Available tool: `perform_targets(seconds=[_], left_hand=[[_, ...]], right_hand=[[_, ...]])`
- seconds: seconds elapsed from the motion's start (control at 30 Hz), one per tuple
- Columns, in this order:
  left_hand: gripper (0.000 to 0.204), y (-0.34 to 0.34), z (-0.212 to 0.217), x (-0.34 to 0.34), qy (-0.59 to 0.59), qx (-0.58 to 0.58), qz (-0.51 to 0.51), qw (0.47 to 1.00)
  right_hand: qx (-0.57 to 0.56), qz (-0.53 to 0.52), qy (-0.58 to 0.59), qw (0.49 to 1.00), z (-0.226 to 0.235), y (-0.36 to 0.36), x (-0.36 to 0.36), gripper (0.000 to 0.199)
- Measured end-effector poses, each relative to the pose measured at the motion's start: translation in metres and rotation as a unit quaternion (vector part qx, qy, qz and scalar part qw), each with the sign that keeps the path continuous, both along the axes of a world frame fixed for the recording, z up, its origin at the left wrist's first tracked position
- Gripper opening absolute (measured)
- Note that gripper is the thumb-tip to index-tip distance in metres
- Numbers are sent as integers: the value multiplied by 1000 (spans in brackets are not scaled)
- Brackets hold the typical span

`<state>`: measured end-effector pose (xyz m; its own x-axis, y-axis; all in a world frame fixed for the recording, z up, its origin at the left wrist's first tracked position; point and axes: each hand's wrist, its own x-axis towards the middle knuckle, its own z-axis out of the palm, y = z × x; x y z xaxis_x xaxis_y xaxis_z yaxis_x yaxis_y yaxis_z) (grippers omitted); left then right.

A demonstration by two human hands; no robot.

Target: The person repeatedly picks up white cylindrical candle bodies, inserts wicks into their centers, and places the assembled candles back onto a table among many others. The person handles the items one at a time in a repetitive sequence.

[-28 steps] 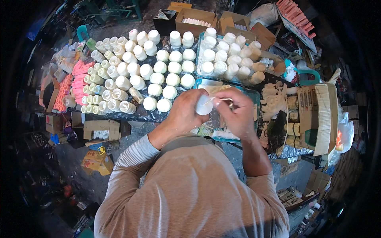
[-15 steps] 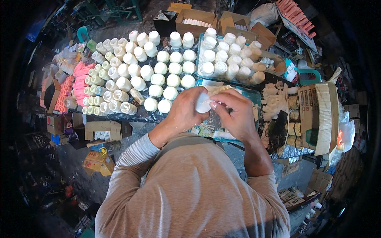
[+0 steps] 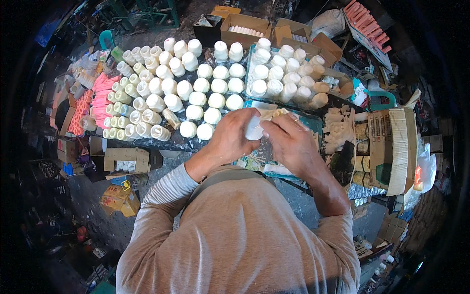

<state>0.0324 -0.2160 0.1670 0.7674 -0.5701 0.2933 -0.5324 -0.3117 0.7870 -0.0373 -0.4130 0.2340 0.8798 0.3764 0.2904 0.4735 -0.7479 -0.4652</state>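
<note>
My left hand [image 3: 228, 133] is wrapped round a white, rounded wax piece that looks like a candle [image 3: 253, 129], its pale end toward the right. Against that end, my right hand [image 3: 293, 146] is closed with bent fingers; whether something thin lies in them is hidden. Both hands are over a teal tray [image 3: 317, 119] holding pale scraps and short white pieces. Just left of my left hand stand rows of round-topped white candles [image 3: 212, 115].
Hollow white cups [image 3: 160, 132] and pink sticks [image 3: 100, 100] crowd the table's left. Another teal tray [image 3: 249, 66] bears more white candles. Cardboard boxes [image 3: 401, 147] stand at right, beside a heap of pale wax pieces [image 3: 338, 127].
My right hand has turned over and shifted slightly right, its fingers no longer pinching at the middle of the candle's end. My left hand keeps its hold.
</note>
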Motion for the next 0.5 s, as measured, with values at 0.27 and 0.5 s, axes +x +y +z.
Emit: perform_targets(seconds=[0.27, 0.5], left_hand=[[62, -6, -3, 0, -15, 2, -22, 1000], [40, -13, -32, 24, 289, -239, 115, 920]], right_hand=[[-99, 49, -1, 994, -4, 5, 18, 26], [182, -108, 42, 976, -29, -30, 29, 34]])
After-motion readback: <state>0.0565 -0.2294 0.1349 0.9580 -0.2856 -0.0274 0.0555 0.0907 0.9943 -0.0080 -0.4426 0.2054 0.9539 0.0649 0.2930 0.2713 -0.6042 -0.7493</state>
